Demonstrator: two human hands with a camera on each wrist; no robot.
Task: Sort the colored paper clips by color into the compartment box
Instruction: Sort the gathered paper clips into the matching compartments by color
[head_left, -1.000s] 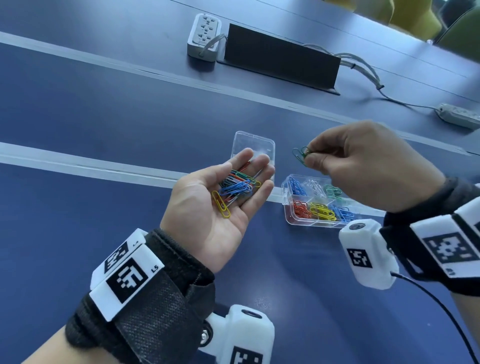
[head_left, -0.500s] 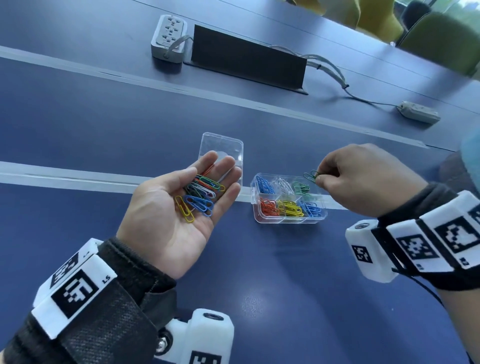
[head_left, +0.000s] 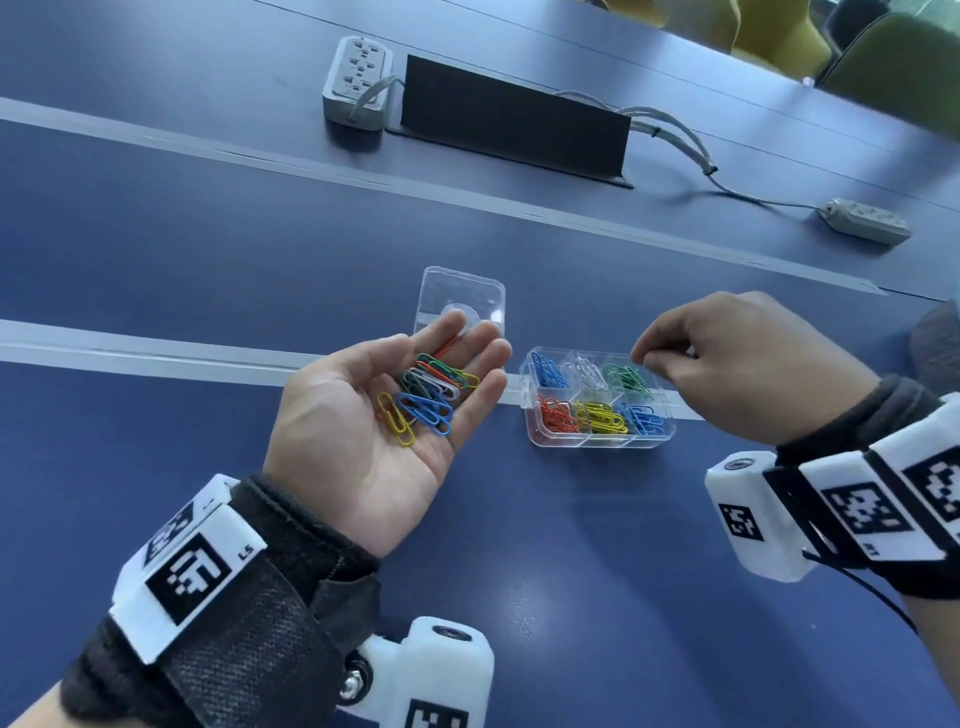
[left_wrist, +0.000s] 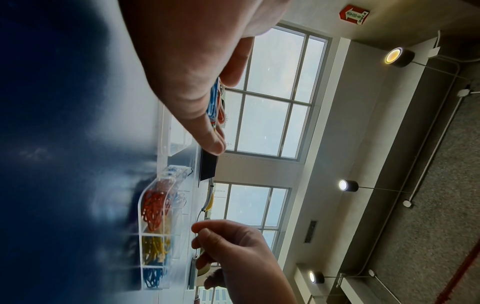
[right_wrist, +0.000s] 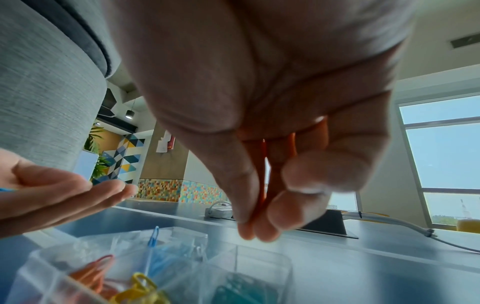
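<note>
Six compartments in the compartment box (head_left: 597, 439), clear hard plastic, sitting on the blue table (head_left: 156, 467) just right of the left hand (head_left: 363, 447). That hand lies palm up, fingers nearly flat, cupping a loose mixed pile of paper clips (head_left: 428, 397), thin coated wire loops. Right hand (head_left: 737, 369) hovers over the green section w/ thumb & forefinger tips pressed together; can't tell if a clip is between them. Risks: clips hook each other, so 2 colors may lift together; a tilted palm spills them; slick wire bounces into the neighboring cell.
</note>
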